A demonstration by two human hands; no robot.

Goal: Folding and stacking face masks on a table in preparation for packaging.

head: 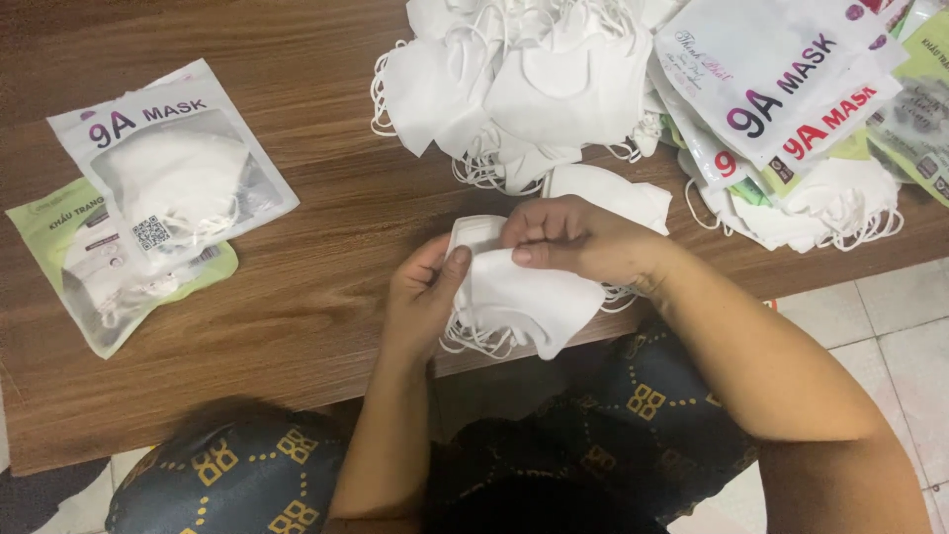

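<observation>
Both hands (494, 272) gripping white masks (524, 302)

A dark brown wooden table (316, 297) with a plain grain fills most of the view, running from the far left across to the right — its near edge cuts diagonally, lower on the left and higher on the right. Beyond that edge, on the near right, lies a floor of pale, off-white tiles (890, 336) with thin grey joints. A sliver of the same floor shows at the near left corner. The light is soft and even, casting faint shadows — no walls or windows in view
</observation>
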